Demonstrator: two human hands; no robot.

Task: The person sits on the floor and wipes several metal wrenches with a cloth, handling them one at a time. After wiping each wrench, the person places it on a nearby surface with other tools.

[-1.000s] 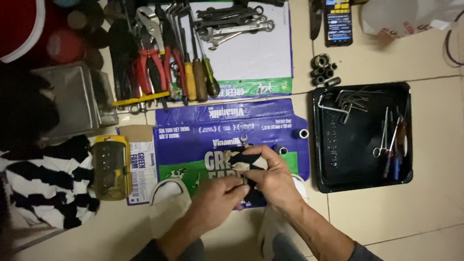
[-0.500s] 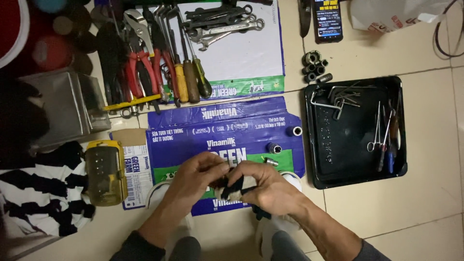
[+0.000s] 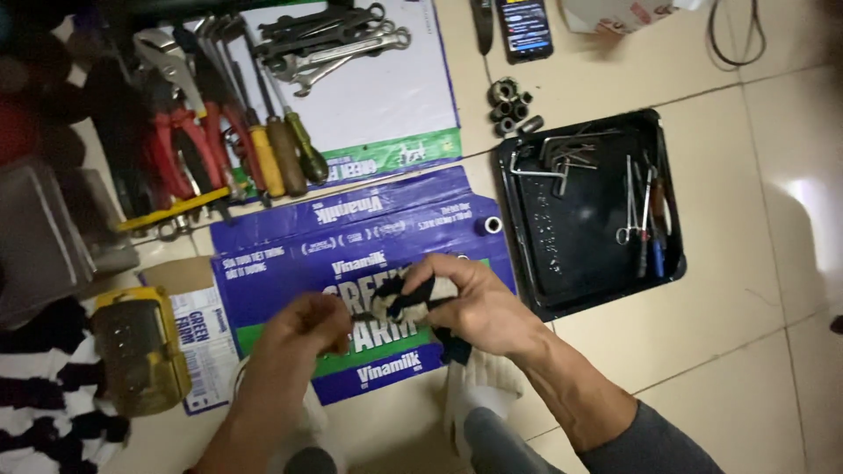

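Observation:
My right hand (image 3: 479,307) grips a dark and white rag (image 3: 413,297) bunched over the flattened blue and green carton (image 3: 290,254) on the tiled floor. My left hand (image 3: 303,329) is closed just left of the rag, its fingertips pinching something small that I cannot make out. A small metal socket (image 3: 488,226) stands on the carton beyond my right hand. Both hands hover low over the carton's middle.
A black tray (image 3: 536,263) with hex keys, forceps and a blue-handled tool lies to the right. Pliers, screwdrivers (image 3: 285,149) and wrenches (image 3: 325,48) lie on white card at the back. A yellow bit case (image 3: 140,360) sits left, sockets (image 3: 512,110) and a phone (image 3: 524,28) far back.
The view has swung right and tilted, so everything shifted left. My left hand drew slightly away from the rag; my right hand keeps the rag. Two small sockets near my right hand are out of sight.

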